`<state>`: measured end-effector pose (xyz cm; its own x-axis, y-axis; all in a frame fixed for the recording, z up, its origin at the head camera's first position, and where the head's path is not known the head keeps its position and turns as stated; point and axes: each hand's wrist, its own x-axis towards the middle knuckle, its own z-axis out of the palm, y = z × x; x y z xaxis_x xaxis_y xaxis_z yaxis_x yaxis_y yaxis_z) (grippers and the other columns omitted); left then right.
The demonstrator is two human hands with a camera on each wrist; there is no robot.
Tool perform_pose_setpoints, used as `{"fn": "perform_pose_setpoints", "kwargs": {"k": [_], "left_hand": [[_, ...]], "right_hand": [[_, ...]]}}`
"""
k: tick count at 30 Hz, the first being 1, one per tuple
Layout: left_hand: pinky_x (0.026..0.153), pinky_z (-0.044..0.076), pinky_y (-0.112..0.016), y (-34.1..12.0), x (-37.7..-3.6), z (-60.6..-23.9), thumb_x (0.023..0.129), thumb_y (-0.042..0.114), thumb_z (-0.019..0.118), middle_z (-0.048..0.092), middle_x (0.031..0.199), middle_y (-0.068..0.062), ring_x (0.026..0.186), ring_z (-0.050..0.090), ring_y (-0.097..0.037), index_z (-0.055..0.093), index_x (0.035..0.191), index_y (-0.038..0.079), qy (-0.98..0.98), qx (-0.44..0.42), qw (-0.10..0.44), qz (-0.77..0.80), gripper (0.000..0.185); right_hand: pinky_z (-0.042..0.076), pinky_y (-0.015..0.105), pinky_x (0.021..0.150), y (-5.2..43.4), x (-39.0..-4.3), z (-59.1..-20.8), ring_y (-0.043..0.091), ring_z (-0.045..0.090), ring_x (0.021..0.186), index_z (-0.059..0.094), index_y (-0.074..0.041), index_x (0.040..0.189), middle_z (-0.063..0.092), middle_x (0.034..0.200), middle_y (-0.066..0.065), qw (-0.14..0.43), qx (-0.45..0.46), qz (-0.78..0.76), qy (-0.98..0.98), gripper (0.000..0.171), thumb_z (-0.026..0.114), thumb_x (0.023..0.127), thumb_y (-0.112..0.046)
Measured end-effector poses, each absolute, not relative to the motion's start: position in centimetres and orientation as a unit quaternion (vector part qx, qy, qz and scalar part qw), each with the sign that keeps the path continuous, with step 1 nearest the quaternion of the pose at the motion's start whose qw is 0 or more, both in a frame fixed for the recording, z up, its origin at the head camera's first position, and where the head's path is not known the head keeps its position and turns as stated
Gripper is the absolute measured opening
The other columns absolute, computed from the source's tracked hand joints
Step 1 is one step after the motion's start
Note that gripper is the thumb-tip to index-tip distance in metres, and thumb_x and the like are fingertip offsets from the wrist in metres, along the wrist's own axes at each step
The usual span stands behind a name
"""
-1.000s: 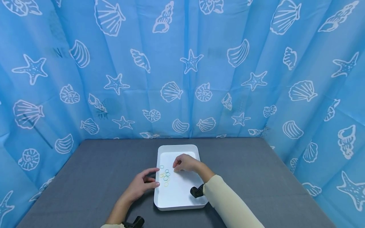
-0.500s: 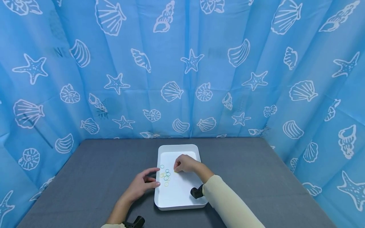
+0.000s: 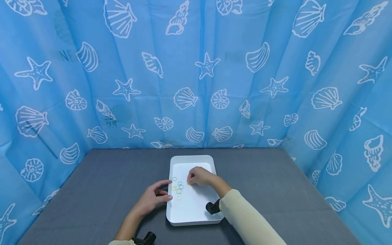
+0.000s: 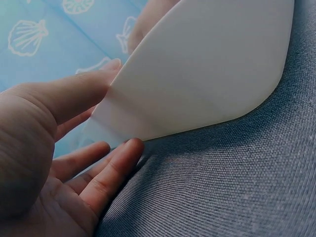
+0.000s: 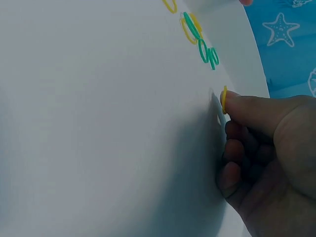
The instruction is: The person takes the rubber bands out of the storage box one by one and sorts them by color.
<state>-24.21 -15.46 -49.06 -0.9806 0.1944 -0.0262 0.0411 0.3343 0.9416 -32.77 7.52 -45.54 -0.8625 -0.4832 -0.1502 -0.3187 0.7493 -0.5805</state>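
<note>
A shallow white tray (image 3: 196,212) lies on the dark cloth. My left hand (image 3: 150,200) rests against its left wall, thumb on the rim and other fingertips low on the outer side in the left wrist view. Over the tray's middle, my right hand (image 3: 200,176) pinches a small yellow rubber band (image 5: 224,101) at the thumb tip, close to the tray floor. What lies behind that thumb is hidden. Several loose yellow and green rubber bands (image 5: 202,50) form a cluster along the tray's left side, with one green band (image 3: 174,179) apart, farther back.
Grey cloth (image 3: 275,190) covers the table around the tray. A blue curtain (image 3: 196,85) with white shells and starfish hangs behind and at both sides. Black wrist cameras (image 3: 212,206) sit on both wrists, the right one above the tray.
A yellow rubber band has come into sight at the right fingertips, which have shifted very slightly. The left hand, the tray and the loose bands keep their places.
</note>
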Motion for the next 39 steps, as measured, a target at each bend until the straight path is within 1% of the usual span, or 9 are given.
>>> {"fn": "perform_pose_setpoints", "kwargs": {"k": [7, 14, 20, 29, 35, 39], "left_hand": [[0.074, 0.046, -0.036, -15.4, -24.2, -48.9, 0.082, 0.022, 0.079, 0.057, 0.122, -0.011, 0.093, 0.059, -0.022, 0.058, 0.134, 0.015, 0.813, 0.072, 0.068, 0.574, 0.056], [0.074, 0.046, -0.035, -15.5, -24.1, -48.9, 0.083, 0.022, 0.079, 0.058, 0.121, -0.012, 0.093, 0.060, -0.023, 0.057, 0.134, 0.013, 0.813, 0.080, 0.069, 0.573, 0.056], [0.074, 0.046, -0.035, -15.5, -24.2, -48.9, 0.083, 0.023, 0.079, 0.058, 0.121, -0.011, 0.093, 0.059, -0.022, 0.057, 0.134, 0.014, 0.811, 0.077, 0.070, 0.575, 0.057], [0.072, 0.045, -0.035, -15.5, -24.1, -48.8, 0.082, 0.022, 0.080, 0.059, 0.119, -0.011, 0.092, 0.059, -0.022, 0.058, 0.134, 0.014, 0.811, 0.079, 0.068, 0.575, 0.057], [0.072, 0.045, -0.035, -15.5, -24.1, -48.9, 0.082, 0.023, 0.079, 0.057, 0.122, -0.011, 0.093, 0.059, -0.022, 0.058, 0.134, 0.014, 0.811, 0.082, 0.068, 0.575, 0.057], [0.071, 0.045, -0.035, -15.5, -24.1, -49.0, 0.082, 0.022, 0.080, 0.057, 0.122, -0.011, 0.093, 0.058, -0.022, 0.057, 0.135, 0.013, 0.807, 0.081, 0.068, 0.581, 0.058]], "right_hand": [[0.041, 0.028, 0.064, 7.8, -32.6, -44.9, 0.014, 0.049, 0.069, 0.065, -0.007, 0.080, 0.056, 0.073, 0.000, 0.136, -0.218, -0.312, 0.915, 0.012, 0.067, 0.092, -0.008], [0.042, 0.030, 0.067, 8.2, -32.6, -43.8, 0.015, 0.051, 0.073, 0.064, -0.010, 0.081, 0.057, 0.076, 0.000, 0.126, -0.208, -0.317, 0.917, 0.013, 0.065, 0.094, -0.010], [0.042, 0.031, 0.065, 8.9, -32.7, -42.8, 0.016, 0.050, 0.072, 0.063, -0.007, 0.082, 0.056, 0.076, 0.001, 0.095, -0.215, -0.331, 0.914, 0.012, 0.063, 0.094, -0.007], [0.042, 0.031, 0.064, 10.7, -33.0, -41.5, 0.017, 0.049, 0.071, 0.062, -0.007, 0.086, 0.055, 0.078, 0.001, 0.058, -0.202, -0.343, 0.915, 0.010, 0.061, 0.096, -0.008], [0.041, 0.033, 0.064, 12.1, -33.3, -41.5, 0.017, 0.048, 0.070, 0.063, -0.006, 0.090, 0.055, 0.078, 0.002, 0.010, -0.171, -0.370, 0.913, 0.007, 0.060, 0.096, -0.008], [0.041, 0.033, 0.063, 12.8, -33.6, -41.8, 0.017, 0.047, 0.068, 0.063, -0.006, 0.091, 0.054, 0.077, 0.003, -0.013, -0.148, -0.387, 0.910, 0.007, 0.061, 0.096, -0.009]]}}
